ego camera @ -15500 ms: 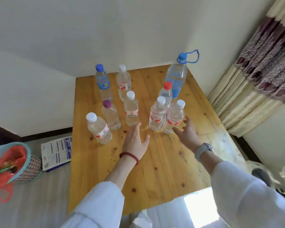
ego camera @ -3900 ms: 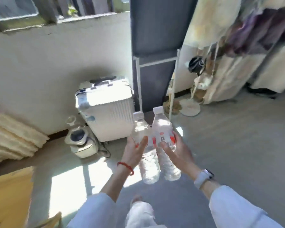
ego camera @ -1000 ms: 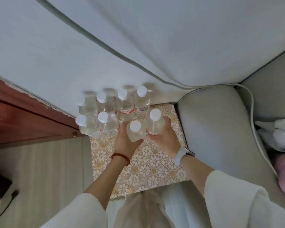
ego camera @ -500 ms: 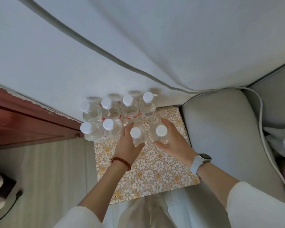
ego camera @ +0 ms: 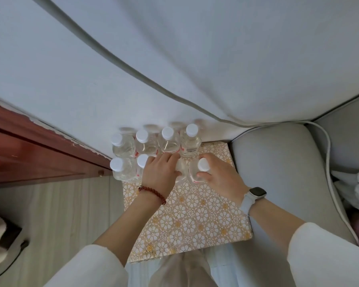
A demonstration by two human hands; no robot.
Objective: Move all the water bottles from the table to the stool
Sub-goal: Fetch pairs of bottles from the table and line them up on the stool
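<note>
1. While the head camera looked straight down, the stool (ego camera: 187,214) showed a gold floral top, with a white wall at its far edge and a grey cushion (ego camera: 278,172) along its right edge.
2. Four capped bottles (ego camera: 167,141) stood in a row along the far edge, touching one another; two more (ego camera: 120,168) stood just in front of them at the far left corner.
3. The left hand (ego camera: 160,170) lay curled over a bottle (ego camera: 181,172) in the second row, hiding its cap; whether it gripped or merely steadied the bottle could not be told.
4. The right hand (ego camera: 220,177) was wrapped loosely round the bottle beside it (ego camera: 197,172), thumb and fingers against its neck below the white cap, with the base apparently down on the stool.
5. Judged risk: the bottles were packed tightly, so a hand drawn back carelessly could clip a neighbour and topple the row.
6. The left-corner pair stood right at the stool's edge, so a sideways nudge might push one off.
7. No table was in view, so what remained there could not be told.
</note>
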